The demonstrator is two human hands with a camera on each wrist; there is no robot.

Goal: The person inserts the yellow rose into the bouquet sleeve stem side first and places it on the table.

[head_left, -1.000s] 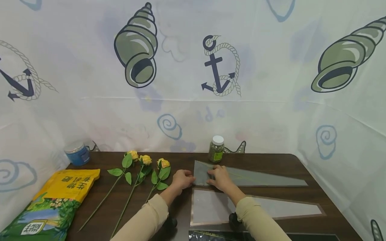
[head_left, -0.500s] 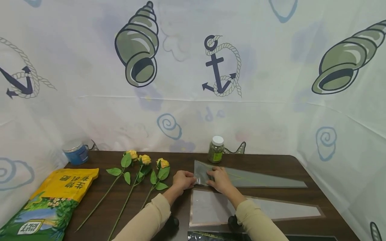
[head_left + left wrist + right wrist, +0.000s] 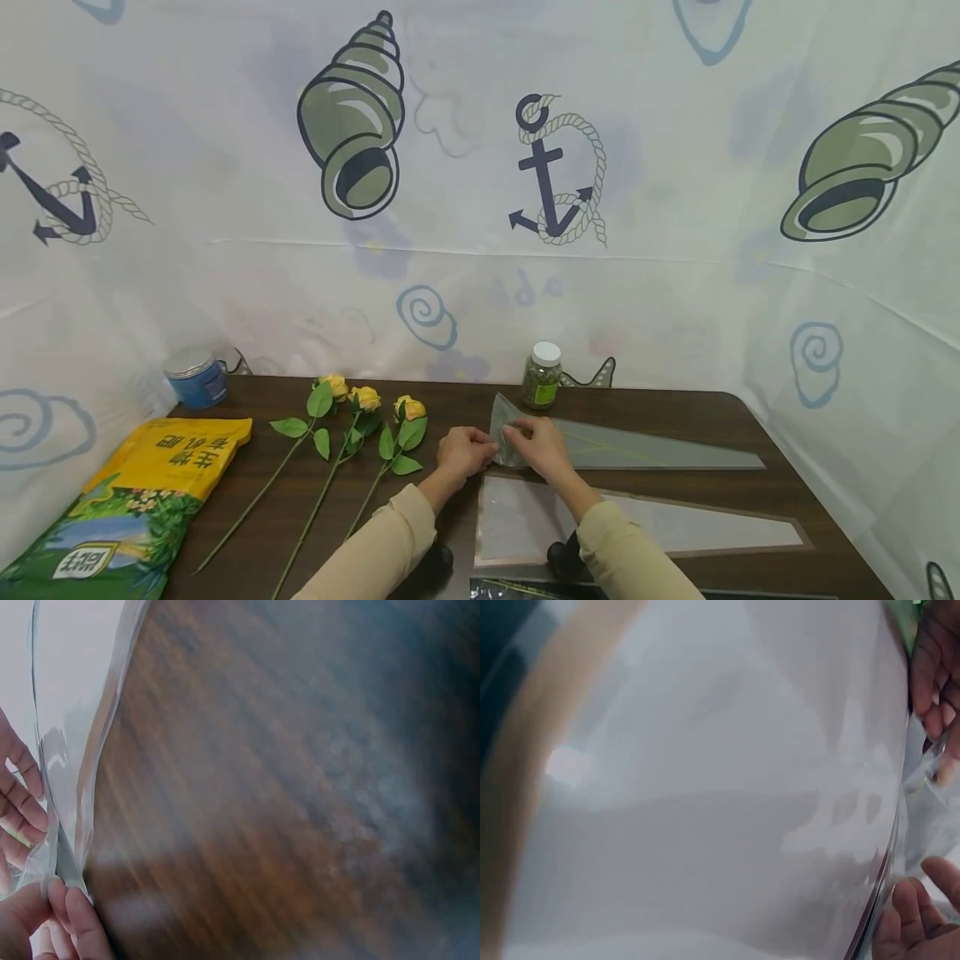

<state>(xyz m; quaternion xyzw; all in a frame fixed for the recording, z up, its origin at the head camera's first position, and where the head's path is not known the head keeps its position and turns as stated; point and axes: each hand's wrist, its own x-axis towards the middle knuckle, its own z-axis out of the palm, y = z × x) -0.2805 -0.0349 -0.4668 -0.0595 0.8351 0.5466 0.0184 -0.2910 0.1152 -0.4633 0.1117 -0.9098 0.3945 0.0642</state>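
A tapered, translucent plastic flower sleeve [image 3: 660, 450] lies at the back right of the table, its wide left end puckered and lifted. My left hand [image 3: 463, 454] pinches the near corner of that end between thumb and fingers; the left wrist view shows the film [image 3: 45, 859] bunched there. My right hand [image 3: 542, 448] touches the film just to the right, and the right wrist view shows a gap between its thumb and fingers [image 3: 907, 900]. A thin yellow-green line shows on the sleeve. Nearer me is a second, white sleeve [image 3: 517, 521].
Several yellow roses [image 3: 366, 400] lie to the left. Beyond them are a yellow-and-green bag [image 3: 142, 500] and a blue jar [image 3: 197, 382]. A white-capped jar [image 3: 542, 379] stands behind the sleeve. A black sleeve [image 3: 517, 588] lies along the front.
The sleeve's wide end has gone from flat to crumpled and lifted. My right hand's fingers, earlier spread on the film, have moved left, closer to the left hand.
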